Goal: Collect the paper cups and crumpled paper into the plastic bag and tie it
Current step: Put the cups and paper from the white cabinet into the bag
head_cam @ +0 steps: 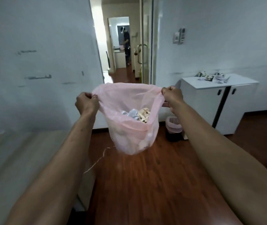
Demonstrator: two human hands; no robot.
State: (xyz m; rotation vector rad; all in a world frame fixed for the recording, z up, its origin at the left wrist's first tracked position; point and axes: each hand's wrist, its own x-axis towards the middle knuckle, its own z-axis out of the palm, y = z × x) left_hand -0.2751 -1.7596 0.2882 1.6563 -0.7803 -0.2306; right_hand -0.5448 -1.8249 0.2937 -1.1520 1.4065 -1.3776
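fingers of left hand (86, 103) and right hand (172, 95) pinch opposite rim sides of the pink plastic bag (134, 127), holding it open above the floor, probably before tying.

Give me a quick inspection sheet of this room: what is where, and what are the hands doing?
Surface: white cabinet at right; light table at left, blurred.
Job's things: pink plastic bag held up, mouth open, untied; crumpled paper and a patterned paper cup inside.
Clutter: more cups and paper scraps on the cabinet top.
Hands: left hand and right hand each grip the bag's rim on opposite sides.
Cables: nothing seen; only a thin loose strand hanging below the bag.
Surroundings: wooden floor; dark bin with pink liner by the cabinet; open doorway with a second person far off.
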